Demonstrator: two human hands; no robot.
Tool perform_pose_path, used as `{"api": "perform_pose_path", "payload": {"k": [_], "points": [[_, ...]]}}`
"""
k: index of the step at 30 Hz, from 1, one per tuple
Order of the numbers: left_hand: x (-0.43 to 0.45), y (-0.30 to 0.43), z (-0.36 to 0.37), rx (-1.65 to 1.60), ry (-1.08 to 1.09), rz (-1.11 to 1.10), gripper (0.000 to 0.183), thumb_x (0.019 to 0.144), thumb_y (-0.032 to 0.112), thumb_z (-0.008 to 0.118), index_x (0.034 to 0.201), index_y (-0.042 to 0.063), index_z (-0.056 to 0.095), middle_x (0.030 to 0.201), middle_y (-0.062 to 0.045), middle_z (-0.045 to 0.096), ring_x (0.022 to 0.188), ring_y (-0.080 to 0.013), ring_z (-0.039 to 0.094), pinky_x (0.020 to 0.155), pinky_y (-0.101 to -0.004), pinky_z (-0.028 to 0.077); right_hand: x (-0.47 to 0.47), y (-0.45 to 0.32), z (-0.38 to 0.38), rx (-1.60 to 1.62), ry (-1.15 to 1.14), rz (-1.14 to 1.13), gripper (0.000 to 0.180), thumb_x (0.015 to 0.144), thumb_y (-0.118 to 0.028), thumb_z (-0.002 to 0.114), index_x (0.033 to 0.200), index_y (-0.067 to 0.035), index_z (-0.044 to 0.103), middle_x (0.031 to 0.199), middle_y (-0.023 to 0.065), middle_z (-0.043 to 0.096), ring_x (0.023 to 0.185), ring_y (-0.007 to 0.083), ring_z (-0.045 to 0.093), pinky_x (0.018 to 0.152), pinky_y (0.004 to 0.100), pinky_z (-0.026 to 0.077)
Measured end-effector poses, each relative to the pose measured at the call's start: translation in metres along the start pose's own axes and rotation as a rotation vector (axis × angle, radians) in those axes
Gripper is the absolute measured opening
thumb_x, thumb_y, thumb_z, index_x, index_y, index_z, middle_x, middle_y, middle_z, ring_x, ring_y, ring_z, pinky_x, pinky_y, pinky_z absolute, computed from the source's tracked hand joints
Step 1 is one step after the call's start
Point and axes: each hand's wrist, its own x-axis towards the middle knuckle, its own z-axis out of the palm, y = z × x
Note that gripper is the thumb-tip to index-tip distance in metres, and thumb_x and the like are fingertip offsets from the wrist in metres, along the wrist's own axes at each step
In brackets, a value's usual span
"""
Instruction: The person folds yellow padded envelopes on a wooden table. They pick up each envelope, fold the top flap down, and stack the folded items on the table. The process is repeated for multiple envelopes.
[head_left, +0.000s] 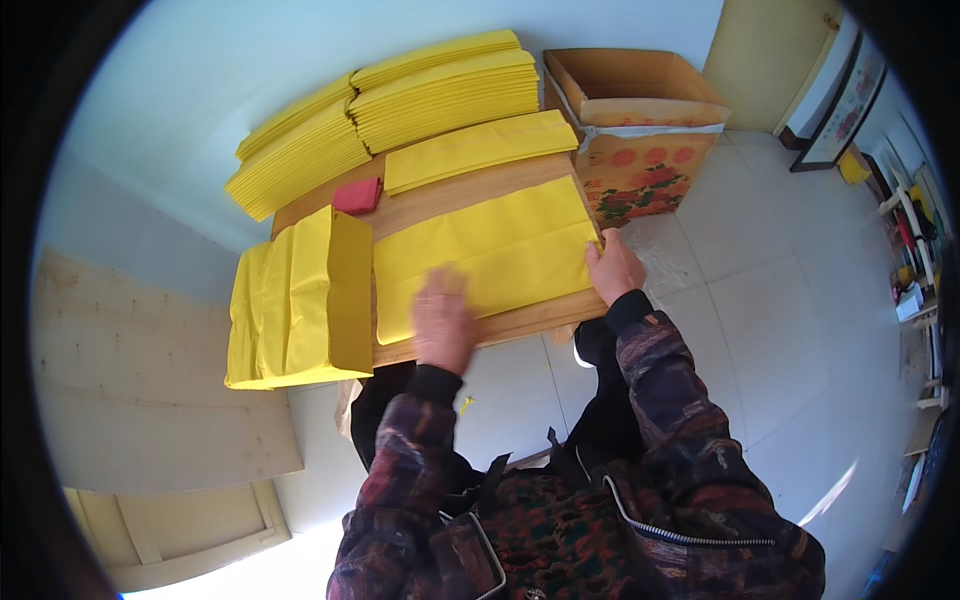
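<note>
A flat yellow sheet (495, 247), paper or cloth, lies with a lengthwise crease on a small wooden table (517, 324) in front of me. Over its near left part is my left hand (444, 319), blurred, fingers stretched forward and holding nothing; whether it presses on the sheet is unclear. At the sheet's right end, by the table's edge, my right hand (616, 268) pinches the border, thumb on top and the other fingers partly hidden. Left of the sheet stands a thick, folded yellow bundle (296, 300), close to the sheet's left end.
Tall stacks of folded yellow pieces (442, 94) line the table's back. Before them lie a long folded yellow piece (480, 152) and a small folded red cloth (357, 196). An open cardboard box (637, 142) stands beyond the right edge. A wooden panel (150, 360) is at left.
</note>
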Motion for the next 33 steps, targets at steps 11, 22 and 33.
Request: {"api": "perform_pose_path", "payload": {"k": [11,22,33], "points": [[-0.024,-0.003,-0.001,-0.023,-0.343,-0.048,0.095,0.075,0.047,0.072,0.149,0.011,0.024,0.155,-0.011,0.021,0.143,-0.0322,0.019,0.115,-0.0474,0.016,0.001,0.001,-0.002,0.010,-0.042,0.002,0.034,0.089,-0.031,0.056,0.111,-0.006,0.051,0.100,0.0203,0.065,0.091,0.0390,0.063,0.075,0.0497,0.048],[-0.027,-0.010,0.006,-0.007,-0.284,-0.064,0.077,0.079,0.027,0.067,0.145,0.011,0.032,0.154,-0.010,0.025,0.142,-0.0303,0.021,0.115,-0.0450,0.016,-0.095,-0.088,0.042,-0.009,-0.045,-0.853,0.049,0.084,-0.031,0.060,0.126,-0.007,0.051,0.135,0.0102,0.047,0.132,0.0286,0.038,0.107,0.0530,0.027],[-0.028,-0.012,0.006,0.005,-0.332,-0.077,0.087,0.072,0.015,0.069,0.148,0.012,0.026,0.155,-0.009,0.022,0.143,-0.0308,0.020,0.115,-0.0461,0.017,-0.073,-0.045,0.022,-0.178,-0.261,-0.610,0.084,0.086,-0.054,0.055,0.147,-0.004,0.027,0.156,0.0120,0.020,0.145,0.0260,0.013,0.117,0.0464,0.009]]}}
